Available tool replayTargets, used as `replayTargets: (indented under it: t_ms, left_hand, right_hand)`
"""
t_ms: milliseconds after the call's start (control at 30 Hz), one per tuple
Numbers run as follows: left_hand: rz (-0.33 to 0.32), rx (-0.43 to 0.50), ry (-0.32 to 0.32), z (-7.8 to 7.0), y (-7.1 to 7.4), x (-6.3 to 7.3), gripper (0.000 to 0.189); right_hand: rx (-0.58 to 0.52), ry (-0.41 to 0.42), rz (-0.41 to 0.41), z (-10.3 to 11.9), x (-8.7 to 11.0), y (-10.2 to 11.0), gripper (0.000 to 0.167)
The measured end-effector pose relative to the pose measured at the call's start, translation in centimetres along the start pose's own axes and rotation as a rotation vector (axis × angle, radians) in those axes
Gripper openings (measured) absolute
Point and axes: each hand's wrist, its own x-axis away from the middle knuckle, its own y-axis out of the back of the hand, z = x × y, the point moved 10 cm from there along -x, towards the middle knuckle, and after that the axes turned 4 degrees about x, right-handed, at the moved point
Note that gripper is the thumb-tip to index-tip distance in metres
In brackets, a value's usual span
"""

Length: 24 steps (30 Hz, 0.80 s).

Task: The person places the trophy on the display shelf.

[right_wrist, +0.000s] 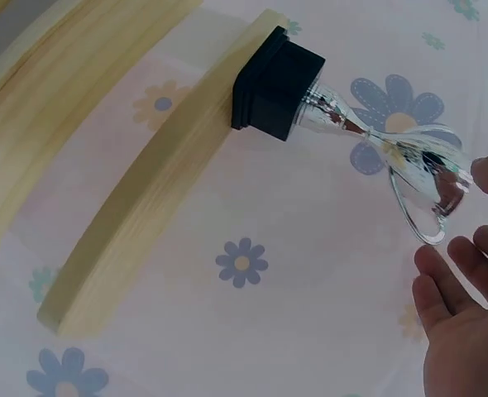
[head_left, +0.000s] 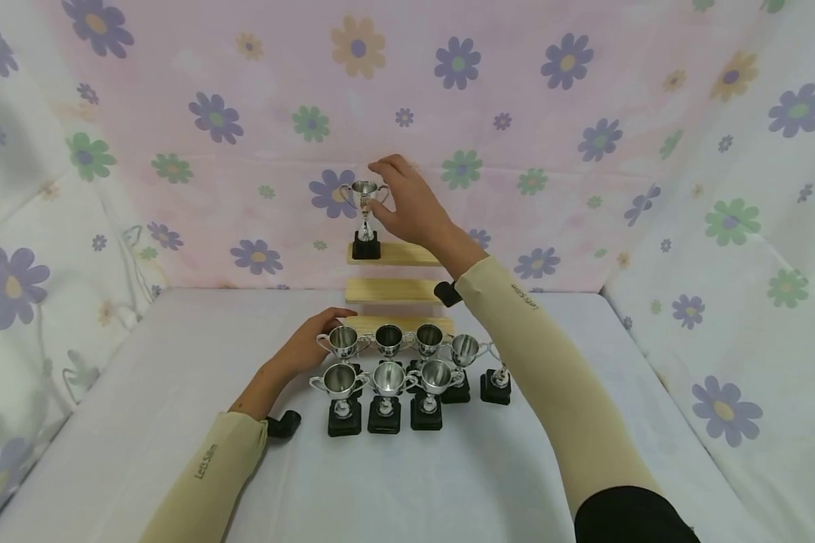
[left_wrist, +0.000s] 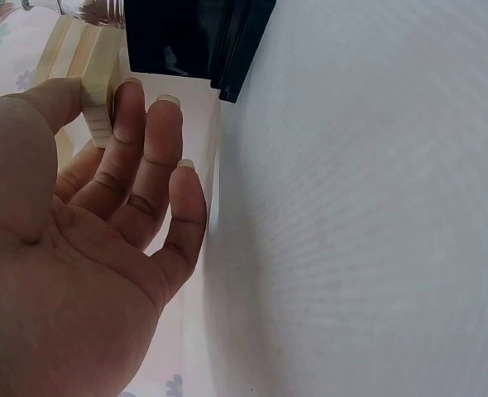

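Right hand spread beside the trophy on the top board; left hand grips the lowest board

The right hand (head_left: 414, 205) is raised beside a silver trophy (head_left: 365, 197), its thumb and fingers apart and not closed round the cup; the thumb tip is at the bowl's rim — whether it touches, I cannot tell — while the other fingers are loosely bent, clear of the near handle. The trophy stands upright, its black base resting on the left end of the top board (head_left: 410, 255); below that are the middle board (head_left: 390, 291) and the lowest board (head_left: 370, 321), all pale wood.

The left hand (head_left: 311, 343) pinches the left end of the lowest board, thumb on one side and fingers on the other; its little finger is bent and free of the wood, and a black trophy base is just beside the fingertips.

Eight more trophies stand on the white-covered bench (head_left: 299, 494): a front row of three (head_left: 385, 417), four behind them, and one farther right (head_left: 496, 388), partly hidden by the right sleeve (head_left: 550, 362); a flowered cloth (head_left: 272, 143) hangs behind the boards.
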Motion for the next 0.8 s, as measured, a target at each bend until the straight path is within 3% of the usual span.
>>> replayTargets:
  t_ms: [67,133,167,200,300,600,667,800]
  left_hand:
    - [0.004,0.001,-0.005,-0.1,-0.1,0.0,0.074]
    - [0.008,-0.001,-0.01,-0.1,-0.1,0.1,0.077]
    - [0.007,0.0,-0.008,-0.1,-0.1,0.1,0.073]
    - [0.005,-0.002,-0.003,-0.1,0.0,0.1,0.043]
    - [0.0,0.003,0.019,0.1,0.0,0.1,0.067]
    - [-0.005,-0.005,0.033,0.3,0.3,0.1,0.067]
    - [-0.004,-0.01,0.027,0.3,0.3,0.1,0.055]
    - [0.01,-0.005,0.027,0.3,0.2,0.0,0.061]
  right_hand:
    - [0.0,-0.001,-0.029,-0.1,0.4,0.8,0.058]
    - [-0.016,0.002,-0.058,0.0,0.9,1.8,0.058]
    - [-0.03,0.007,-0.073,0.1,1.1,2.3,0.058]
    - [-0.044,0.012,-0.089,0.3,1.4,2.9,0.057]
    - [-0.08,0.024,-0.123,0.7,2.4,4.4,0.055]
    - [-0.106,0.101,-0.145,2.2,6.4,6.6,0.053]
    - [-0.129,0.13,-0.145,2.7,7.6,6.8,0.053]
    - [-0.159,0.147,-0.153,2.9,10.4,7.4,0.054]
